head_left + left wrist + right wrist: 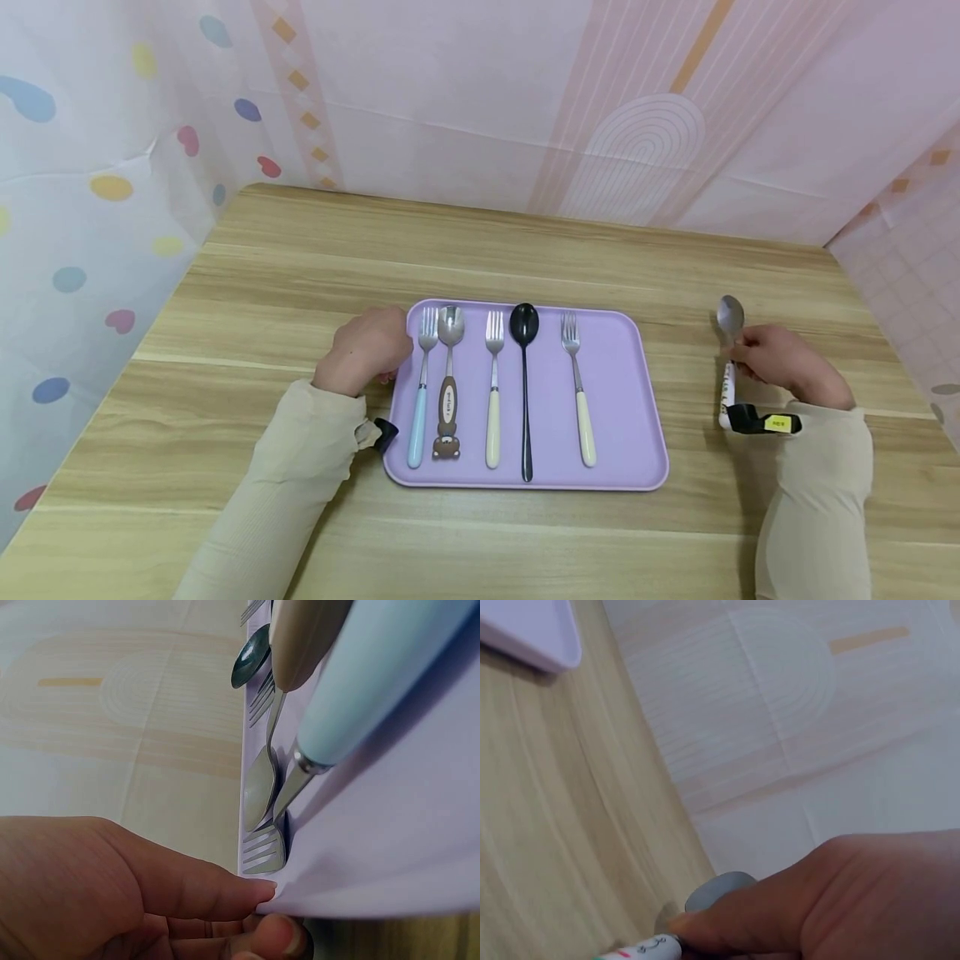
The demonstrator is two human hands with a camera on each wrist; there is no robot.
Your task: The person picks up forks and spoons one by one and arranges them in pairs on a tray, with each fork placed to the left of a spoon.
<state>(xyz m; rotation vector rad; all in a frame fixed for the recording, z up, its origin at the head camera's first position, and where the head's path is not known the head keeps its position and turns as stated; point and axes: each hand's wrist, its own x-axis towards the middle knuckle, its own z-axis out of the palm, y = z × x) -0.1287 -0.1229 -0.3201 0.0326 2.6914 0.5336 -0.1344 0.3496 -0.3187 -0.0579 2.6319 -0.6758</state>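
Observation:
My left hand point(372, 346) pinches the left rim of a lilac tray point(611, 400), its thumb on the rim in the left wrist view. On the tray, from left to right, lie a blue-handled fork point(417, 425), a spoon with a brown bear handle point(447, 400), a cream-handled fork point(492, 425), a long black spoon point(526, 400) and another cream-handled fork point(585, 425). Off to the right, my right hand point(783, 360) holds a metal spoon point(730, 317) with a white patterned handle, gripping it where neck and handle meet. In the right wrist view its bowl is partly hidden by the thumb.
The wood-grain table point(600, 550) extends all around the tray. A pink patterned cloth point(465, 100) hangs along its back edge, and a dotted cloth point(97, 233) along the left. Black wrist straps point(742, 418) show at both sleeves.

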